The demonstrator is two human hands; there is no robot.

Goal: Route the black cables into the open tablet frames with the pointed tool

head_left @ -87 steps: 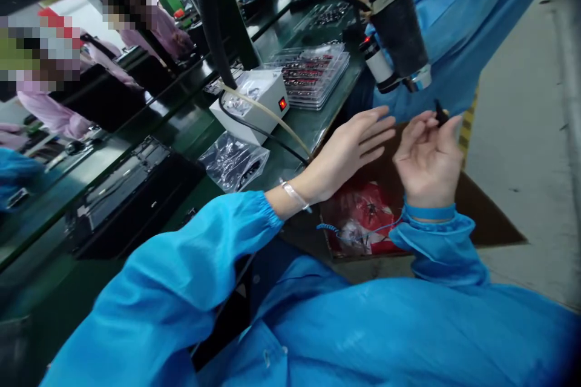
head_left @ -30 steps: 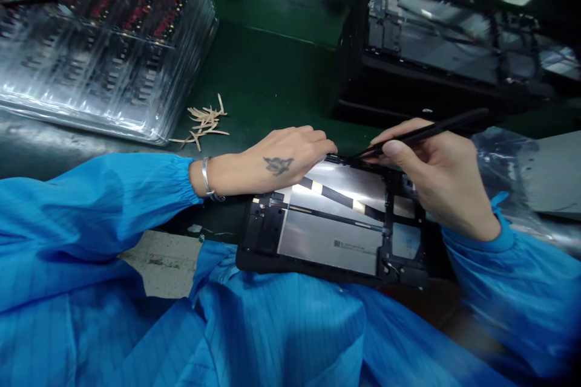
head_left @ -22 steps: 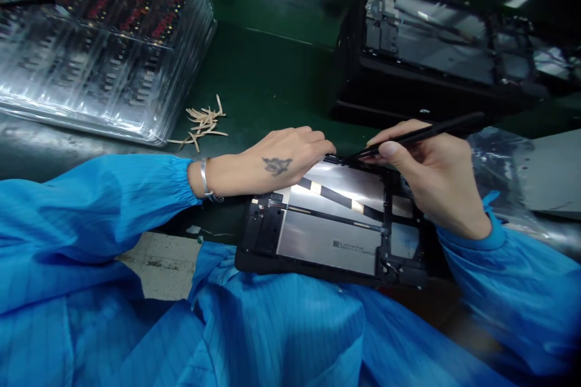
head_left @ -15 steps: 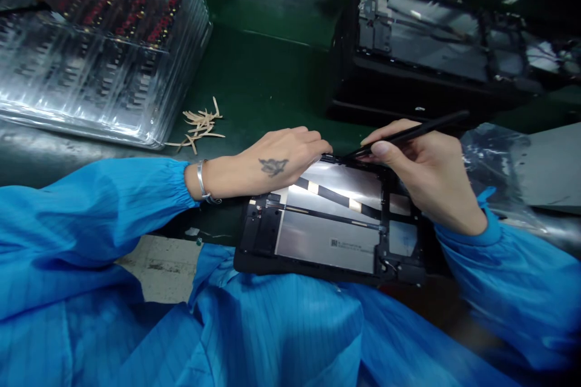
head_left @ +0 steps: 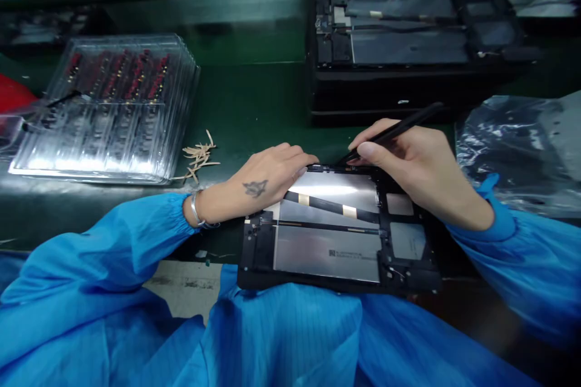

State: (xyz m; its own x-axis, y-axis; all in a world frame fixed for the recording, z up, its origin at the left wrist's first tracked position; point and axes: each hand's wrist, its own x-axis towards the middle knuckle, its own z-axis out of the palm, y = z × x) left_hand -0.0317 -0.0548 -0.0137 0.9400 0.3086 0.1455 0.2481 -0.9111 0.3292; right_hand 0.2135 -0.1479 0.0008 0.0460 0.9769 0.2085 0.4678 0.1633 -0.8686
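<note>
Here's the open black device (head_left: 313, 251) at the table's (head_left: 254, 103) front edge, long axis left-to-right, lying bodyward of the right hand (head_left: 413, 163), which pinches a slim black tool (head_left: 411, 121) at its far side, where the left hand (head_left: 270, 178) curls, grip hidden.

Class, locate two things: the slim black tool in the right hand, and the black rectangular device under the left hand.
Slim black tool (head_left: 408, 124), head view: shaft, above the fingers.
Black rectangular device (head_left: 322, 245), head view: lower silvery panel.
</note>
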